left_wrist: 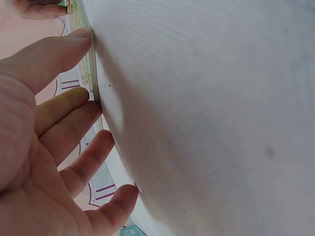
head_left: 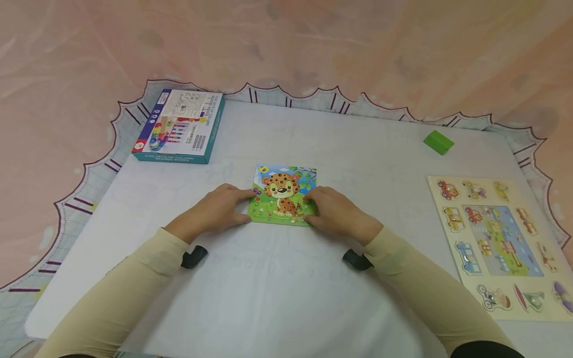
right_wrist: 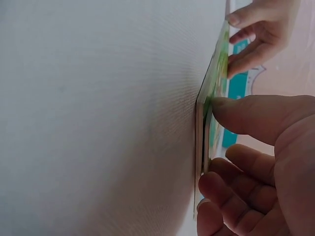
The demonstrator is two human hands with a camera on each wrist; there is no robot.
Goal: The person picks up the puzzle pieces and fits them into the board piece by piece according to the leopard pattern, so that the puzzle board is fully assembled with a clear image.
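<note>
A small square jigsaw puzzle (head_left: 283,191) with a cartoon leopard on a green meadow lies flat on the white table, between both hands. My left hand (head_left: 219,209) touches its left edge with thumb and forefinger. In the left wrist view the fingers (left_wrist: 74,120) are spread and relaxed. At the lower right of the picture my right hand (head_left: 337,211) pinches a puzzle piece (right_wrist: 208,137) between thumb and curled fingers. The right wrist view shows that piece slightly raised off the thin board (right_wrist: 199,130) beneath. The fingers hide its outline.
A boxed bead set (head_left: 179,127) lies at the back left. Toward the back right is a green block (head_left: 438,142). A wooden peg puzzle board (head_left: 452,238) with vehicle and animal pieces lies at the right, beside the right forearm. A frilled cloth edge (head_left: 309,97) borders the table.
</note>
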